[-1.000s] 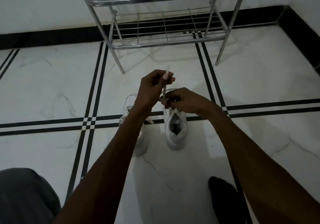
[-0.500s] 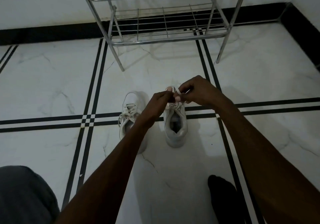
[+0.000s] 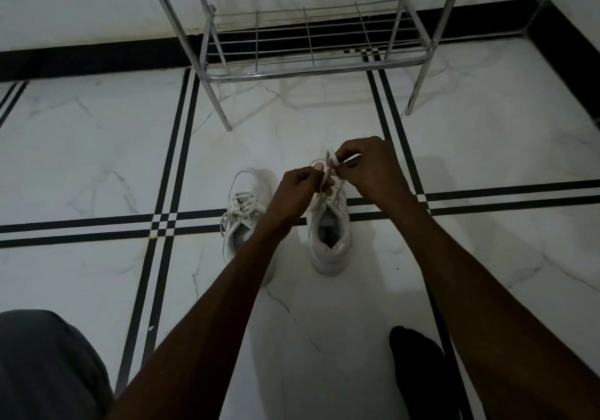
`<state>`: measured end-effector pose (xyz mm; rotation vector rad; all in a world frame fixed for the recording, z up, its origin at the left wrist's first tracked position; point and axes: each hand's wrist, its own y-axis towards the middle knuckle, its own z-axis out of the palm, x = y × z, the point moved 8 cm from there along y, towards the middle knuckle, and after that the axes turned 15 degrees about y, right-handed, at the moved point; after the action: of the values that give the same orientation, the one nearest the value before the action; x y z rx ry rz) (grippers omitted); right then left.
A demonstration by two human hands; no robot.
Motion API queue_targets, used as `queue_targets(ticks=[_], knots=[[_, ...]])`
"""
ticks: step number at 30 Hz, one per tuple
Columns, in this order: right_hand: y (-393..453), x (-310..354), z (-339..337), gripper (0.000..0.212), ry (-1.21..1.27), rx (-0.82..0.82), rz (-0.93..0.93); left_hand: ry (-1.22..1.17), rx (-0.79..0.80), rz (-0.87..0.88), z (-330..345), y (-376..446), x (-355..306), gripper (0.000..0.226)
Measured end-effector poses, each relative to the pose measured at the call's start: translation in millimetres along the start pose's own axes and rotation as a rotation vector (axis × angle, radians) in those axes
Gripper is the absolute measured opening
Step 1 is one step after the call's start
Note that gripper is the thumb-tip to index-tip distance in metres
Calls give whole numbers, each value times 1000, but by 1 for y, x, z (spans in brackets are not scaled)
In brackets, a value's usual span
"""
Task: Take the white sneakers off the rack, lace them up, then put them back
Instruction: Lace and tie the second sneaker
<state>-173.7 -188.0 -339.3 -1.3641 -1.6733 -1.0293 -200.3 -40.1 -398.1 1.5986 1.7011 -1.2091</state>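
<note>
White lace [image 3: 331, 163] pinched by left hand [image 3: 300, 189], right hand [image 3: 367, 166]; no writing readable.

We see a dim, grey picture. The floor [image 3: 97, 166] shows soft glare near the rack [image 3: 311, 62], whose faint shadow lies beneath it. Straight floor lines bow toward the edges; our near forearms look soft.

I see two sneakers side by side on the floor [image 3: 97, 159], the left sneaker [image 3: 242, 215] just beside the right sneaker [image 3: 329, 234]. The rack [image 3: 311, 62] stands behind them, against the wall. My left hand [image 3: 298, 189] and right hand [image 3: 370, 169] meet over the right sneaker's front, around its lace [image 3: 332, 161].
</note>
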Motion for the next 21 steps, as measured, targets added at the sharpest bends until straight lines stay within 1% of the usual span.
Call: queue_targets(ticks=[1, 3, 6, 8, 10, 12, 13, 14, 15, 16, 17, 19, 20, 21], knots=[[-1, -3, 0, 11, 46, -28, 18, 8, 1, 3, -1, -1, 1, 49], [-1, -13, 2, 15, 155, -33, 79, -2, -10, 3, -4, -1, 2, 51], [-6, -26, 4, 20, 360, -16, 184, -89, -51, -82, -9, -6, 3, 45], [-13, -28, 7, 23, 492, 12, 242, -278, -26, -190, -4, -5, 14, 34], [-22, -32, 12, 26, 623, 63, 345, -503, 5, -293, -2, -10, 18, 22], [-30, -41, 15, 29, 740, 92, 464, -677, -80, -340, -10, -8, 26, 13], [-33, -48, 14, 29, 780, 76, 513, -733, -139, -349, -16, -7, 32, 11], [-36, -55, 11, 28, 800, 32, 559, -702, -212, -345, -23, -5, 40, 12], [-40, -63, 6, 23, 811, -31, 611, -617, -278, -330, -32, -4, 47, 16], [-42, -74, -1, 15, 813, -111, 672, -497, -346, -319, -43, -6, 56, 19], [-47, -84, -6, 13, 829, -193, 745, -386, -419, -322, -53, -10, 65, 20], [-56, -106, -16, 21, 842, -354, 894, -109, -575, -351, -78, -22, 83, 21], [-61, -117, -24, 22, 771, -428, 949, 30, -635, -381, -88, -29, 90, 23], [-67, -124, -32, 18, 669, -469, 987, 117, -683, -413, -96, -34, 97, 25]])
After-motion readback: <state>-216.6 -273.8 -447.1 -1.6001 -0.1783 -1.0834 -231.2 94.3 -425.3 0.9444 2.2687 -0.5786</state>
